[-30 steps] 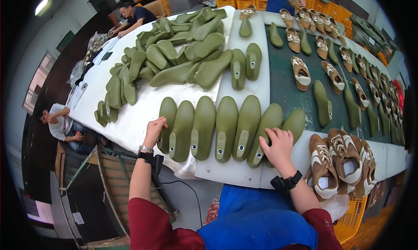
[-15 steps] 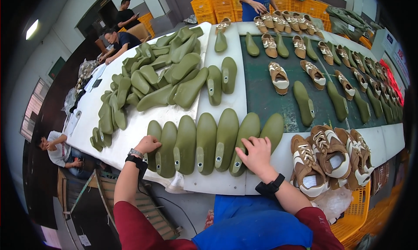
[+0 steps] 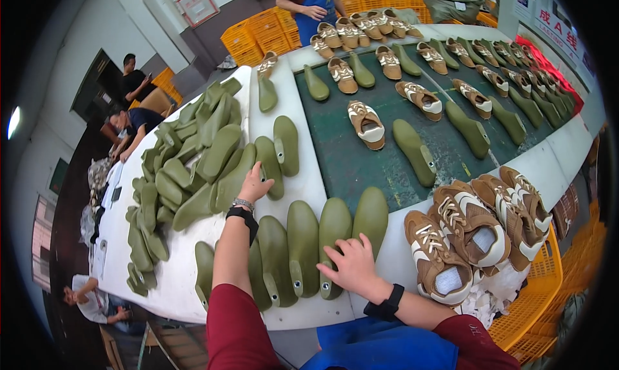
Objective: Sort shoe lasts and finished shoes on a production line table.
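A row of green shoe lasts [image 3: 303,241] lies side by side along the near edge of the white tabletop. My right hand [image 3: 353,265] rests on the lasts at the row's right end, fingers spread and gripping none of them. My left hand [image 3: 254,186] is stretched forward over the table. Its fingers are apart and reach the lower part of a single green last [image 3: 268,164], which lies beside another last [image 3: 286,144]. Left of that hand spreads a large heap of green lasts [image 3: 171,188]. My left forearm hides part of the row.
Brown and white sneakers [image 3: 467,238] are piled at the near right above a yellow crate [image 3: 532,299]. A green conveyor belt [image 3: 335,154] carries sneakers and lasts in rows. Across the table stands a person in a blue apron [image 3: 316,12]; other people are at the left.
My left hand has left the row's left end and moved forward to a last by the heap. My right hand stays on the row. The view has shifted and tilted.
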A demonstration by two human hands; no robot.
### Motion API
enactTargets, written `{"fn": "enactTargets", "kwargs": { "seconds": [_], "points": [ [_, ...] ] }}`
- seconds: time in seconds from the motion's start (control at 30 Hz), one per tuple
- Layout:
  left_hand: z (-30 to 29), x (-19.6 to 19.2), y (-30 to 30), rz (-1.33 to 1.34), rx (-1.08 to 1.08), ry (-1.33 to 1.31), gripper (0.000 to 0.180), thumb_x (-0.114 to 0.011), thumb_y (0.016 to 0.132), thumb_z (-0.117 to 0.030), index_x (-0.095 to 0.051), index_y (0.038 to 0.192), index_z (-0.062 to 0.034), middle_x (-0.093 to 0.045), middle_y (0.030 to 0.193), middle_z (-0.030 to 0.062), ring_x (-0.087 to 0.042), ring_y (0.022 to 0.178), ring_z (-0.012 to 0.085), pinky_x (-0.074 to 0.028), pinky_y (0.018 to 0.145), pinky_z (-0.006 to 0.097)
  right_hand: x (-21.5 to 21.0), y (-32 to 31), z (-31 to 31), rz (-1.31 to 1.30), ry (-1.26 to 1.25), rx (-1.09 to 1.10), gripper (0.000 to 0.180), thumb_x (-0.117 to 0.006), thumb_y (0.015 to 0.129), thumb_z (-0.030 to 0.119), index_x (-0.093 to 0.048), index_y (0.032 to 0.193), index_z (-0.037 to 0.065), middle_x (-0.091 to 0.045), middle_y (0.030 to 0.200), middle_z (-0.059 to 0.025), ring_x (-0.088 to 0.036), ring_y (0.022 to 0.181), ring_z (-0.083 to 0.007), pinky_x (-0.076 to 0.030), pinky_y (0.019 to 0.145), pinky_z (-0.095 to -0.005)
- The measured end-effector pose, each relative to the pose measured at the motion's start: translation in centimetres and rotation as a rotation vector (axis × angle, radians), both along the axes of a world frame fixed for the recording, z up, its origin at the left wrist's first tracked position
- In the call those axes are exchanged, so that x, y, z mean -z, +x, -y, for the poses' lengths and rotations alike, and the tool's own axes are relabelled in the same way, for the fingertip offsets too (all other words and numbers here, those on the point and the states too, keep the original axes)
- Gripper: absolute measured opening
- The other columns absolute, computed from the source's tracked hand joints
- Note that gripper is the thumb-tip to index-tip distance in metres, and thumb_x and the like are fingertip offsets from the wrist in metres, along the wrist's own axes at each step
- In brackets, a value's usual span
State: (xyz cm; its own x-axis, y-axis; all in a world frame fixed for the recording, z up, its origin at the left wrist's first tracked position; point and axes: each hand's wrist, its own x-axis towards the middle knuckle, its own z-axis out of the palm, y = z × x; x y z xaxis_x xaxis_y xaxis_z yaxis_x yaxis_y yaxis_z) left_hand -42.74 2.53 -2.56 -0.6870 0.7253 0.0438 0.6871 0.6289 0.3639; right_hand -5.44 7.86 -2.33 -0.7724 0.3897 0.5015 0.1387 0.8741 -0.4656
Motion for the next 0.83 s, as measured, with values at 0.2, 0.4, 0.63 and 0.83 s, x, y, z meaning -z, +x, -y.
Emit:
{"fn": "enactTargets", "kwargs": {
  "seconds": [0.2,0.4,0.63,0.83],
  "points": [
    [-3.7,0.1,-0.3,0.149,-0.061,-0.143,0.091,-0.067,0.075,-0.015,-0.009,0.144,-0.0107,-0.051,0.120,0.0300,-0.050,0.114,0.0408,-0.041,0.095,0.043,0.1,0.0,-0.2,0.024,0.000,0.018,0.037,-0.067,0.073,0.043,-0.066,0.095,0.012,-0.058,0.092,-0.0080,-0.053,0.087,-0.0239,-0.033,0.094,-0.0505],
    [-1.2,0.3,-1.5,0.193,0.098,-0.014,0.097,-0.068,0.073,-0.019,-0.005,0.146,-0.0167,-0.050,0.120,0.0304,-0.049,0.114,0.0409,-0.040,0.096,0.041,0.2,-0.5,0.1,0.000,0.015,0.017,0.037,-0.069,0.071,0.041,-0.067,0.096,0.014,-0.057,0.094,-0.0066,-0.053,0.090,-0.0238,-0.034,0.094,-0.0511],
    [3.1,-0.9,-4.0,-0.395,-0.187,0.316,0.067,-0.070,0.073,-0.030,-0.043,0.128,-0.0042,-0.060,0.109,0.0209,-0.058,0.100,0.0364,-0.046,0.086,0.044,-0.1,-0.6,0.2,-0.004,0.012,0.008,0.037,-0.069,0.070,0.041,-0.067,0.095,0.013,-0.058,0.094,-0.0076,-0.054,0.089,-0.0236,-0.034,0.093,-0.0524],
    [4.0,-1.5,-4.6,0.118,-0.425,-0.219,0.067,-0.068,0.073,-0.025,-0.040,0.133,-0.0099,-0.037,0.139,0.0217,-0.030,0.131,0.0375,-0.039,0.097,0.042,0.2,-0.7,0.1,0.035,0.004,0.014,0.039,-0.069,0.070,0.041,-0.067,0.098,0.013,-0.059,0.097,-0.0087,-0.055,0.091,-0.0237,-0.034,0.095,-0.0523]
  ]
}}
